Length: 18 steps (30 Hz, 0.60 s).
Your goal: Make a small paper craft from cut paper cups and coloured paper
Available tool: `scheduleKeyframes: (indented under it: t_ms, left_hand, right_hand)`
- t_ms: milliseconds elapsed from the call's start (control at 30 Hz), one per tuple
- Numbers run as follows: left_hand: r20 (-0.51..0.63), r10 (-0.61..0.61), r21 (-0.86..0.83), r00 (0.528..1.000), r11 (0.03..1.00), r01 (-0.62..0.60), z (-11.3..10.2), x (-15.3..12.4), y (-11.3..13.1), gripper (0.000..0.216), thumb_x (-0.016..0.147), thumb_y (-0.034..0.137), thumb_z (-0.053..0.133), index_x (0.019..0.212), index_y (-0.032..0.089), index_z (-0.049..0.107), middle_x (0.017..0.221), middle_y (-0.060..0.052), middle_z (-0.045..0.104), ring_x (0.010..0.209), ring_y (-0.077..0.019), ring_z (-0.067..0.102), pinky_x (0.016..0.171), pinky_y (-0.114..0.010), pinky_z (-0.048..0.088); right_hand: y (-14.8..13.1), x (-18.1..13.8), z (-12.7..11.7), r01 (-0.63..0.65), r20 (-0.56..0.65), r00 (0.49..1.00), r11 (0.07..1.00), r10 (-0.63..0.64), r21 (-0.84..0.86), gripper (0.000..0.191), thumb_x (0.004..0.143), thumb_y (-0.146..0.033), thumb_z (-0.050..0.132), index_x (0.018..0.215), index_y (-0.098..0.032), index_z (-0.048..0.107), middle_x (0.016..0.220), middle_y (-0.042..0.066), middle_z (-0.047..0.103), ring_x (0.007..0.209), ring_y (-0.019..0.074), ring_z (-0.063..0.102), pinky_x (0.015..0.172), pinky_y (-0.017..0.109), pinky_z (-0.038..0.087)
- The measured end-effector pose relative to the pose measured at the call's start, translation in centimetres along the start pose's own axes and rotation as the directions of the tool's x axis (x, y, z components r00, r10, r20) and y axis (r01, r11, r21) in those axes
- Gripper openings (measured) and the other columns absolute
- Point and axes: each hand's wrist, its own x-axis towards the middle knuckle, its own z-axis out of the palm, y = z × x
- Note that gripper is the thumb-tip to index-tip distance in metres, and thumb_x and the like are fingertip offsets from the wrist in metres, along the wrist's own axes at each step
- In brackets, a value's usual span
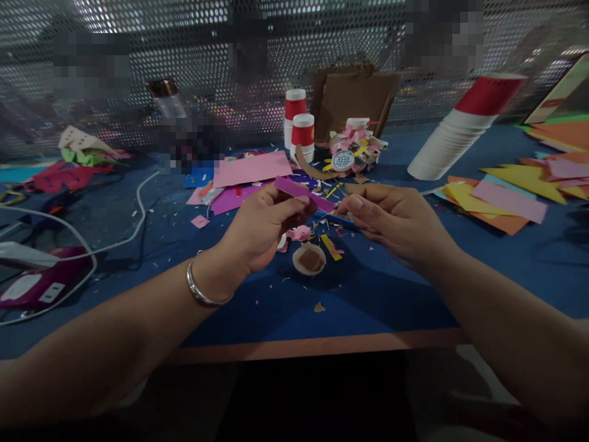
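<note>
A narrow strip of purple paper (306,193) is pinched between the thumb and fingers of my left hand (271,221), which wears a silver bangle (202,287). Close to the strip's right end is my right hand (391,218), its thumb and fingers pressed together. Something thin and greyish shows by those fingertips, too small to make out. Under the hands lies a long blue object (338,220), partly hidden. A small round whitish piece with a brown centre (311,260) rests on the table below them, near crumpled pink paper (300,233) and a yellow strip (331,247).
Paper cups stand at the back (302,136), beside a decorated bundle (356,147) and a cardboard piece (354,101). A tall cup stack (464,129) leans at right near coloured papers (506,202). A white cable (142,205) and maroon box (59,276) lie left. Paper scraps litter the middle.
</note>
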Motion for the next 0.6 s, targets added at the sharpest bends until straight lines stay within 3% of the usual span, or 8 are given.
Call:
scheduleKeyframes:
  t_ms: [233,367,467,600]
  left_hand:
    - [-0.014,0.022,0.000,1.000,1.000,-0.022,-0.4,-1.7,-0.5,0.009,0.085,0.014,0.071,0.083,0.018,0.063,0.081,-0.001,0.070,0.078,-0.0139,0.067,0.072,-0.029,0.054]
    - [-0.017,0.023,0.045,1.000,0.999,-0.022,-0.5,-1.7,-0.9,0.012,0.084,0.018,0.074,0.084,0.019,0.062,0.076,0.000,0.068,0.071,-0.0130,0.065,0.066,-0.027,0.050]
    - [0.040,0.050,0.130,0.998,0.990,-0.055,-0.5,-1.6,-1.3,0.009,0.087,0.022,0.071,0.086,0.019,0.063,0.078,-0.001,0.069,0.072,-0.0132,0.065,0.066,-0.027,0.049]
    - [0.174,0.149,0.244,0.973,0.951,-0.190,-0.4,-1.7,-1.7,0.011,0.090,0.030,0.069,0.092,0.019,0.067,0.083,-0.001,0.069,0.072,-0.0114,0.059,0.067,-0.025,0.048]
  right_hand:
    - [-0.6,-0.2,0.4,-0.031,0.066,0.997,0.985,0.042,-0.168,0.058,0.086,-0.076,0.067,0.077,-0.019,0.067,0.058,-0.004,0.046,0.051,0.0093,0.037,0.048,0.028,0.024]
    - [-0.8,-0.3,0.4,-0.009,0.060,0.998,0.973,0.023,-0.231,0.060,0.087,-0.078,0.065,0.077,-0.019,0.067,0.054,-0.004,0.046,0.049,0.0097,0.038,0.048,0.028,0.024]
    - [-0.9,-0.3,0.5,0.044,0.058,0.998,0.965,-0.030,-0.259,0.055,0.090,-0.074,0.065,0.077,-0.020,0.067,0.054,-0.004,0.047,0.049,0.0100,0.038,0.049,0.029,0.025]
    - [-0.9,-0.3,0.7,0.064,0.082,0.996,0.965,-0.044,-0.256,0.058,0.089,-0.076,0.063,0.071,-0.021,0.062,0.053,-0.004,0.043,0.050,0.0103,0.035,0.050,0.029,0.023]
